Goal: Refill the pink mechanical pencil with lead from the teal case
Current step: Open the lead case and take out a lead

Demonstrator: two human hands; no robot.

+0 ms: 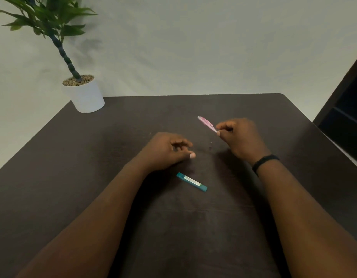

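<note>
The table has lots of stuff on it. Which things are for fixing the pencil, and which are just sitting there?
For the job:
pink mechanical pencil, held in the right hand
teal lead case, lying on the table
small dark piece between the hands, too tiny to identify

Just sitting there:
potted plant

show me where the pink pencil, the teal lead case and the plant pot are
pink pencil (206, 123): head view, middle of the barrel.
teal lead case (191, 181): head view, middle of its label.
plant pot (87, 97): head view, white side wall.
</note>
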